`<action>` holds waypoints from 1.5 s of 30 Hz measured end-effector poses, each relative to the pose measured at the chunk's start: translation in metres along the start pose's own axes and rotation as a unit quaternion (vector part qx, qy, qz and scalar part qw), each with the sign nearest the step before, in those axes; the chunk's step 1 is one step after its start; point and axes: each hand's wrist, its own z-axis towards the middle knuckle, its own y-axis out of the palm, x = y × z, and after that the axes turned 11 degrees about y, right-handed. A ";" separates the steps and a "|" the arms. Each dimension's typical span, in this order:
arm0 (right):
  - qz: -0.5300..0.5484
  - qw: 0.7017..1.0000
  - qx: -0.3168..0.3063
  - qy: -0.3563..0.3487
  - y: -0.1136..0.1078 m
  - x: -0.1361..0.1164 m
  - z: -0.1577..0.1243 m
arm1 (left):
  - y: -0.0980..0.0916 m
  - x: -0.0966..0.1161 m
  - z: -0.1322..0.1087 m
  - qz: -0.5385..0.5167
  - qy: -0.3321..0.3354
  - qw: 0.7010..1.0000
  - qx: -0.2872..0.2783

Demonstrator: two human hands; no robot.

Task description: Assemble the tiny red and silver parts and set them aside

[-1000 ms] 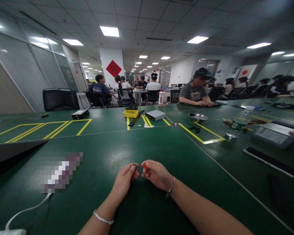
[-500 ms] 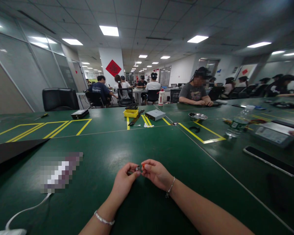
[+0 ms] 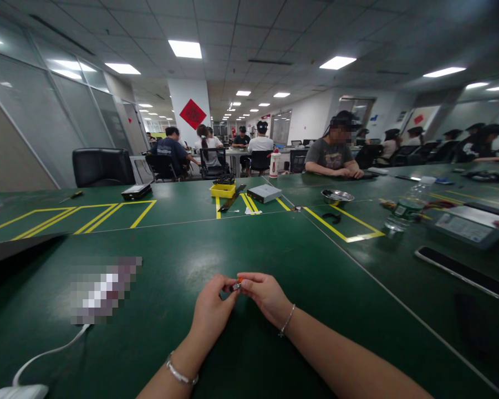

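Above the green table (image 3: 183,249), my two hands meet in front of me. My left hand (image 3: 213,306) pinches a small silver, metal-looking piece (image 3: 235,287) between thumb and fingers; its exact kind is too small to tell. Thumb and fingers of my right hand (image 3: 268,298) are closed on a small orange piece (image 3: 240,280). The orange piece sits right against the silver one, and whether they are joined I cannot tell. Fingers cover much of both pieces.
Left lies a blurred-out device (image 3: 106,291) on a white cable (image 3: 52,353). On the right are a phone (image 3: 461,271), a water bottle (image 3: 410,205) and a grey metal box (image 3: 466,226). Farther off are a yellow bin (image 3: 222,191), a metal bowl (image 3: 336,197) and a seated person (image 3: 332,152).
My hands have come closer together. The orange piece now touches or nearly touches the silver piece, where a small gap showed before.
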 end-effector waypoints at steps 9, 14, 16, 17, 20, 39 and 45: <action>-0.144 0.989 -0.026 -0.019 0.006 0.001 -0.013 | 0.000 -0.002 -0.001 0.057 -0.014 0.998 0.030; -0.195 0.979 -0.034 -0.040 0.007 -0.002 -0.016 | 0.001 -0.002 -0.002 0.041 -0.027 0.998 0.041; -0.206 0.977 -0.032 -0.047 0.008 -0.002 -0.016 | 0.000 -0.003 -0.003 0.031 -0.034 0.998 0.045; -0.214 0.975 -0.034 -0.055 0.008 -0.002 -0.017 | 0.000 -0.003 -0.003 0.026 -0.037 0.998 0.047; -0.248 0.964 -0.040 -0.088 0.006 -0.003 -0.017 | -0.002 -0.004 -0.003 0.017 -0.042 0.998 0.051; -0.361 0.801 0.453 -0.148 -0.140 -0.115 -0.024 | 0.005 -0.011 -0.002 0.045 -0.018 0.998 -0.028; -0.446 0.617 0.648 0.002 -0.247 -0.126 -0.057 | 0.005 -0.014 -0.002 0.054 0.003 0.998 -0.033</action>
